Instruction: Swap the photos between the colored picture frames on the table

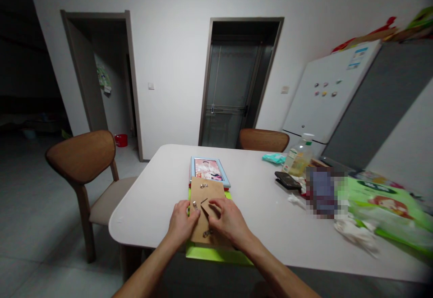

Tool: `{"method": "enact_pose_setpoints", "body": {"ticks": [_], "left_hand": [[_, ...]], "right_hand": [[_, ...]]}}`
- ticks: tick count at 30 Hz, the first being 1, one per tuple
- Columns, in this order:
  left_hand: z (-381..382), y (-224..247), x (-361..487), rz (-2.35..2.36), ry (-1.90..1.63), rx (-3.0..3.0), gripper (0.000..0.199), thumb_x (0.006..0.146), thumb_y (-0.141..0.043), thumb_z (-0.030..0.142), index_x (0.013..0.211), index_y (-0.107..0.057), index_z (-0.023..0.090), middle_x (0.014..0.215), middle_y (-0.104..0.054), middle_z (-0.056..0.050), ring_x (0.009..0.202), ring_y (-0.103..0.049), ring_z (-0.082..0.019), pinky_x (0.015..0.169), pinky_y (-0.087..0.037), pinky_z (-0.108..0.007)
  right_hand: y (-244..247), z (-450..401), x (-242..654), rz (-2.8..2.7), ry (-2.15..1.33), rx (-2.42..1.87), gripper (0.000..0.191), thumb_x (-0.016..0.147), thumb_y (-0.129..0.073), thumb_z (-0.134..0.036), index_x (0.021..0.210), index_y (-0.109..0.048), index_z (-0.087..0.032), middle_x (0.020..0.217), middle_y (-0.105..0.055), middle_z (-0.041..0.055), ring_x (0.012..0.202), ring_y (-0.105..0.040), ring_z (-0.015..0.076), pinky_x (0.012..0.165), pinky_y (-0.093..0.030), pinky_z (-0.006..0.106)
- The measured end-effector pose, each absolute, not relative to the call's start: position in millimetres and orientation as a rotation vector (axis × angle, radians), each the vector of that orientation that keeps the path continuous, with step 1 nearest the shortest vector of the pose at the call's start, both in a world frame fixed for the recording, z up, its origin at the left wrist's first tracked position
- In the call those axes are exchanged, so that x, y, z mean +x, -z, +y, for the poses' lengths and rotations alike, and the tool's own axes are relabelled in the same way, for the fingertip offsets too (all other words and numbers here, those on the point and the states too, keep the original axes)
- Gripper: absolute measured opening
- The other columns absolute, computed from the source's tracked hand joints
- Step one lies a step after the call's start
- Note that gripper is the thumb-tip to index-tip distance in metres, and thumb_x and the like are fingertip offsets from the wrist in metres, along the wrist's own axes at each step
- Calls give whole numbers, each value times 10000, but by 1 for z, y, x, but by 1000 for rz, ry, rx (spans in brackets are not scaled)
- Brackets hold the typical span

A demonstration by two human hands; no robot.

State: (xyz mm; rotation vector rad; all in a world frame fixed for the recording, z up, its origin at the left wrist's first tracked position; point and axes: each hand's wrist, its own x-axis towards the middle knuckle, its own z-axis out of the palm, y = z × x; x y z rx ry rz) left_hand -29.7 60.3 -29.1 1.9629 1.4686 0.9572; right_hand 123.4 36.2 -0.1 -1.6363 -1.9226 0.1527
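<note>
A brown picture frame backing board with several metal clips lies over a lime green frame at the near edge of the table. My left hand grips the board's left edge, its thumb by a metal clip. With bent fingers, my right hand holds the board's right side, thumb and forefinger close to a narrow slit and a raised flap in the middle. Just beyond lies a light blue picture frame with a pink picture, partly covered by the board. What is under the board is hidden.
On the white table, to the right, are a bottle, a black object, crumpled tissue and a green package. Wooden chairs stand at the left and far side.
</note>
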Motion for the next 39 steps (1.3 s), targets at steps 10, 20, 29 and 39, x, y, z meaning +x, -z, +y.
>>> {"method": "enact_pose_setpoints", "body": {"ticks": [10,20,29,39], "left_hand": [[74,40,-27,1473,-917,1750,149,624,-581,259,738,-599,165,713,-608,-3,710,-558,-166,647,-397,-226],[75,44,-42,1412,-1052,1363,90,721,-415,183,723,-503,164,586,-581,20,562,-568,-132,494,-409,-199],[81,41,-65,1388,-1134,1255,153,678,-449,299,653,-518,164,514,-556,34,497,-553,-141,470,-414,-222],[100,34,-138,1663,-1094,1408,251,692,-449,333,832,-544,146,624,-620,2,575,-592,-171,480,-410,-225]], "right_hand": [[-8,35,128,-1848,-340,-1740,353,656,-486,-189,995,-582,-166,861,-630,59,756,-566,157,693,-413,243],[10,26,149,-1872,-377,-1635,352,749,-422,-338,1005,-576,-153,1019,-593,90,899,-538,181,804,-403,291],[29,38,156,-1996,-297,-1549,409,800,-343,-281,1181,-450,-177,1107,-556,88,969,-499,178,828,-352,295],[23,28,153,-2258,-70,-1688,214,749,-412,-244,708,-614,-184,816,-588,43,795,-476,159,714,-279,270]]}}
